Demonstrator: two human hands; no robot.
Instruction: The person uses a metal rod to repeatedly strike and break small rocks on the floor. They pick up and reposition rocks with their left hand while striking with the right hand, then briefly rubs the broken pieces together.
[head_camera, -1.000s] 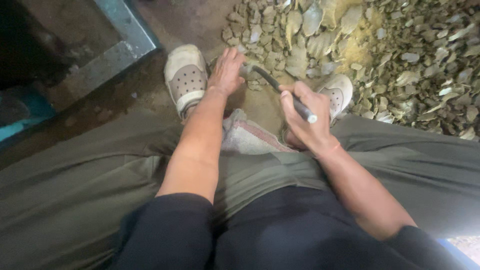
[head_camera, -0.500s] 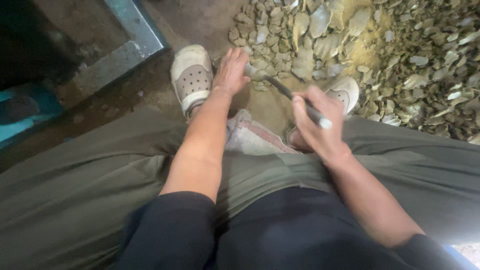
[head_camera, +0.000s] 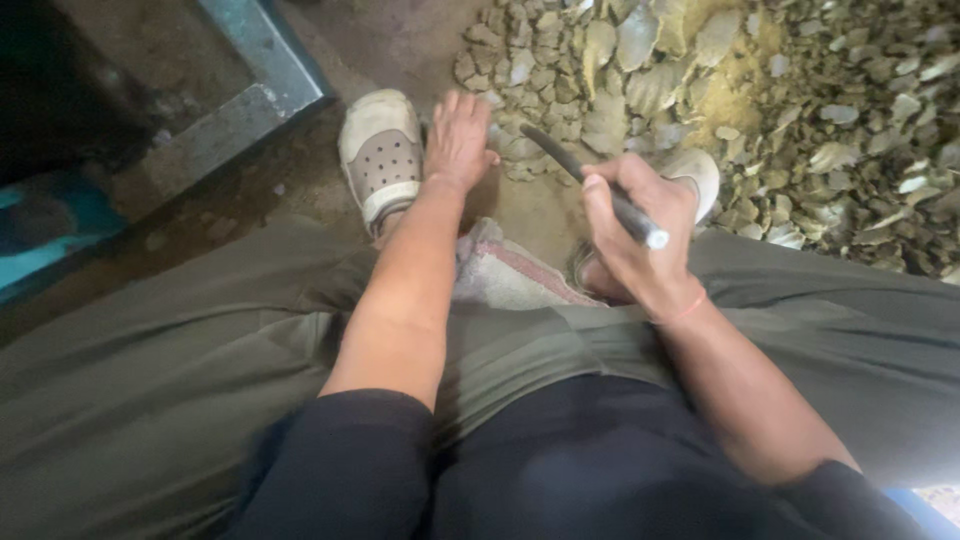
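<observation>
**Tool gripped, other hand down among shells**

Right hand (head_camera: 640, 235) is fisted around a dark metal rod tool (head_camera: 590, 185), tip aimed at the shell pile (head_camera: 800, 120). Left hand (head_camera: 458, 140) reaches to the pile's near edge, fingers loosely together, flat on the ground; whether it grips a shell, cannot tell. Risk: tool tip sits close to the left fingers, so a slip could jab them. Room is tight: shoes (head_camera: 380, 150) flank both hands, metal frame (head_camera: 260, 80) at left.

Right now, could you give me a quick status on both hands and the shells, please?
Right hand gripping dark metal tool, tip toward shell pile. Left hand reaching down at pile's near edge, palm down. Pale shoes flank the spot; nothing blocking.
</observation>
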